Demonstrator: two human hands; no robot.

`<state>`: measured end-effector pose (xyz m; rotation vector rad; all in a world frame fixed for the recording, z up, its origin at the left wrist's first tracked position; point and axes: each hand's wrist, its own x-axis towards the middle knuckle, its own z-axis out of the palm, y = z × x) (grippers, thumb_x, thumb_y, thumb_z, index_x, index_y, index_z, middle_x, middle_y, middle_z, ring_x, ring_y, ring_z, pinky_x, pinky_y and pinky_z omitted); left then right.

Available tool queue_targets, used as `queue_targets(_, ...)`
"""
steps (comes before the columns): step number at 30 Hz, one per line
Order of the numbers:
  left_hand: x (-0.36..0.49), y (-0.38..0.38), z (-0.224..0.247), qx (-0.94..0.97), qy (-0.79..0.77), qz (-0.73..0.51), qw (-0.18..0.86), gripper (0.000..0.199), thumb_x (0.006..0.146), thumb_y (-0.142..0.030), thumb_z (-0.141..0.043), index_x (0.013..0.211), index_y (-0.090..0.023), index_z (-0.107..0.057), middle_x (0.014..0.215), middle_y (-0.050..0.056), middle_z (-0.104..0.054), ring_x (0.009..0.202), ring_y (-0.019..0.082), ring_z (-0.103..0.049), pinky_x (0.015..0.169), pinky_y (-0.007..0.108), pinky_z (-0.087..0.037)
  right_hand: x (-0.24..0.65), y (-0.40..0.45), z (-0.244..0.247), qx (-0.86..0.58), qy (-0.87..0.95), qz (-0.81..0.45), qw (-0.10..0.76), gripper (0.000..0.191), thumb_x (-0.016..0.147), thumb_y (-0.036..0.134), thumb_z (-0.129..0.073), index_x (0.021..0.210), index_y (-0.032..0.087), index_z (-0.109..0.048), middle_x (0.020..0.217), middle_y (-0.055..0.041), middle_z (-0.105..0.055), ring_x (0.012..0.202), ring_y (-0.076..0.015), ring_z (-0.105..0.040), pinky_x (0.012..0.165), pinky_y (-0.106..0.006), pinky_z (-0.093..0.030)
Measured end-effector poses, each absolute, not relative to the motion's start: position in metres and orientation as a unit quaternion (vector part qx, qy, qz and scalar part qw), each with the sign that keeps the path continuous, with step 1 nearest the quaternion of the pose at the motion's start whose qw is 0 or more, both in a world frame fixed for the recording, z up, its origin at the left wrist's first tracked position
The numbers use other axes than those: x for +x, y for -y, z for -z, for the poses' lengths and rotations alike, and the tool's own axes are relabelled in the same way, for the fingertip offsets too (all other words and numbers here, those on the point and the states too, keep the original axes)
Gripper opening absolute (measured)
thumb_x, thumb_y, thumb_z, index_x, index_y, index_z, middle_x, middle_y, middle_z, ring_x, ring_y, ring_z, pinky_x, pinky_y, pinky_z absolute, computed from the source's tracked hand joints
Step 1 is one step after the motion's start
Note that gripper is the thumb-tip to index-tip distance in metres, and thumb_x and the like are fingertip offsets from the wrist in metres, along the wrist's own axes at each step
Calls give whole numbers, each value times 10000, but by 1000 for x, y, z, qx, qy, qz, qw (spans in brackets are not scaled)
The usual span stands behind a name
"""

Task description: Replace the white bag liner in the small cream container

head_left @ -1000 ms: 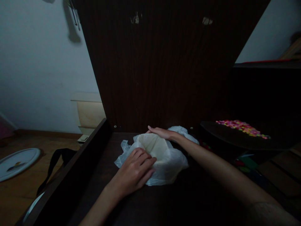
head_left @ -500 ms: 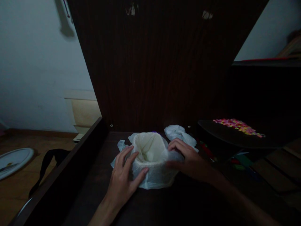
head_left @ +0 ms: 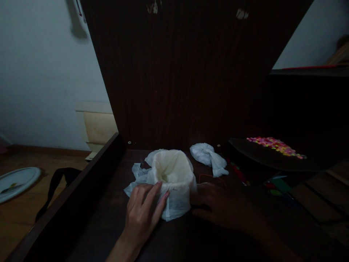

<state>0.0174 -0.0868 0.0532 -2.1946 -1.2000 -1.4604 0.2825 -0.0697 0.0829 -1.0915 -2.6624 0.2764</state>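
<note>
Bag [head_left: 178, 203] set upright on board [head_left: 107, 207], to far and right of left hand [head_left: 141, 213], left of right hand [head_left: 218, 204]. Left laid on near-left rim, fingers parted, judged nearer; right blurred beside right wall, grip cannot be told.

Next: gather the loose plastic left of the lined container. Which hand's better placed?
Likely the left hand: it touches the lined container close to the loose plastic; the right hand is on the opposite side.
</note>
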Motion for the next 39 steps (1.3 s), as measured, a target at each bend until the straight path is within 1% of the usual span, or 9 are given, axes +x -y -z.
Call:
queue_targets(2,16,89,-57,-743,420,507,122,378,916,-138,-698,1273,-177,-583,1017,83,-621,946,237,-602,846,375,-522,293,71,-103,-408,893,-133,132,174,935,340,-666,1100,311,-712,1065,-19,-760,964,-228,-700,874,-378,-518)
queue_targets(7,25,95,-70,-763,398,495,118,362,909,-183,-703,1258,-177,-606,1111,113,-611,1025,270,-576,907,431,-489,288,69,-112,-502,817,-115,258,166,929,417,-647,942,252,-664,783,10,-709,629,-166,-646,610,-301,-484)
queue_targets(11,42,92,-75,-783,390,468,123,269,961,-286,-657,1207,-180,-634,1004,96,-641,922,250,-585,811,405,-485,267,67,-94,-494,812,-90,299,144,942,378,-622,919,243,-668,809,0,-730,699,-181,-693,646,-296,-496)
queue_targets(17,47,87,-77,-799,372,459,114,152,963,-117,-580,1073,-190,-657,909,63,-656,816,213,-573,740,362,-466,256,71,-89,-436,832,-61,339,239,1014,290,-487,837,221,-632,741,-3,-691,629,-143,-656,600,-251,-462)
queue_targets(22,48,86,-78,-799,380,453,106,125,956,-200,-650,1080,-185,-656,896,58,-639,821,220,-565,739,362,-471,254,69,-84,-460,820,-17,340,225,962,374,-586,822,206,-639,714,-8,-680,609,-160,-651,579,-266,-428)
queue_targets(25,49,83,-76,-805,381,441,108,115,954,-170,-639,1067,-174,-660,905,62,-638,827,224,-564,746,362,-472,249,66,-75,-457,818,19,348,285,1011,326,-491,812,205,-656,702,-20,-673,603,-154,-641,573,-262,-407)
queue_targets(28,49,82,-74,-813,377,430,111,160,960,-131,-605,1110,-157,-655,920,72,-637,831,224,-558,748,356,-474,244,67,-73,-454,814,22,362,311,1021,266,-439,799,204,-649,703,-23,-669,612,-141,-636,584,-250,-404)
queue_targets(34,48,81,-73,-828,363,404,142,370,953,-116,-572,1319,-167,-597,1010,102,-623,882,245,-549,771,383,-462,242,66,-77,-509,789,78,335,210,918,260,-539,729,212,-616,656,-6,-646,579,-150,-600,553,-274,-329)
queue_targets(39,47,76,-73,-837,359,379,165,414,969,-122,-534,1376,-189,-570,1053,115,-592,884,245,-538,756,378,-473,234,68,-66,-461,805,98,360,277,970,189,-475,727,199,-608,657,-5,-632,547,-125,-576,537,-266,-319)
